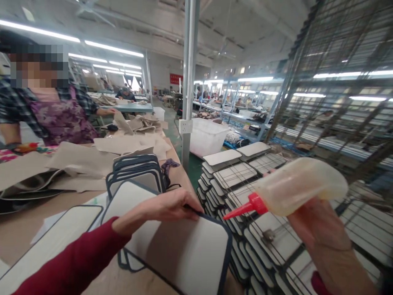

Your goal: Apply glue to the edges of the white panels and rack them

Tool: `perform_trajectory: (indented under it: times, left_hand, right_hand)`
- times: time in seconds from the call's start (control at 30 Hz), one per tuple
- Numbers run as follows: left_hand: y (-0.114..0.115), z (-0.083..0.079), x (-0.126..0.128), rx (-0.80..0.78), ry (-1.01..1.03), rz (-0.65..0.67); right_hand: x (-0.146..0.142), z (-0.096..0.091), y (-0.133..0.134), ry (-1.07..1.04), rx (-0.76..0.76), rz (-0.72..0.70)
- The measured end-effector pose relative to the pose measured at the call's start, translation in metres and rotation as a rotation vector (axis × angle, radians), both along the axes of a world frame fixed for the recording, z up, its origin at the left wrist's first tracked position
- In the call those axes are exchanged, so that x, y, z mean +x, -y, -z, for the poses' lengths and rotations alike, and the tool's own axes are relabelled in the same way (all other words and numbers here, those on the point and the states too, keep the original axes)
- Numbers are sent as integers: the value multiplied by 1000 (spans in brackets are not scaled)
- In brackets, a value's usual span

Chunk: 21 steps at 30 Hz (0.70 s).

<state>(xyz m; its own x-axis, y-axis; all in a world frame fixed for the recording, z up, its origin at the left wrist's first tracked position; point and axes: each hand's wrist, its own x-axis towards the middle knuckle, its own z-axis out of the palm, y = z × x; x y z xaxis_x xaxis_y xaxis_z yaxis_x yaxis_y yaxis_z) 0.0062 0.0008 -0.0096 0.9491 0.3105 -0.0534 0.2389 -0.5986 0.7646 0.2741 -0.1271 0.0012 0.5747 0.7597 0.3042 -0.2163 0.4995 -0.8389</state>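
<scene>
In the head view, the left hand [172, 207], in a dark red sleeve, reaches across the brown counter [16, 237] with its fingers [188, 203] closed over the far edge of a white rounded panel with dark blue edging [190, 254]. This panel lies flat at the counter's near right corner, partly over other panels of the same kind. The right hand [319, 229] is raised to the right and wrapped around a translucent plastic squeeze bottle with a red nozzle [294, 186]. The bottle is tipped on its side and its nozzle points left and slightly down, towards the held panel but apart from it. Most of the right fingers are hidden behind the bottle. Below the bottle, just beside the counter, stand stacked wire trays of white panels [239, 176]. Farther back on the counter, a pile of blue-edged panels [138, 170] leans near loose beige sheets [129, 143]. A co-worker in a plaid shirt and purple apron [61, 119] stands at the far left of the counter. A grey metal post [188, 82] rises behind the counter, with a white plastic tub [207, 137] on the floor beside it.
</scene>
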Motion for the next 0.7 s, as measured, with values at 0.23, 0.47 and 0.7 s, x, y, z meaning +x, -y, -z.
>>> perform_trajectory:
  times: [0.23, 0.47, 0.7]
  left_hand:
    - [5, -36, 32, -39, -78, 301]
    - [17, -47, 44, -144, -79, 370]
    - [25, -52, 43, -174, -92, 377]
  right_hand:
    - [18, -7, 20, 105, -39, -107]
    - [24, -2, 20, 86, -50, -262]
    - [23, -1, 26, 152, -40, -287]
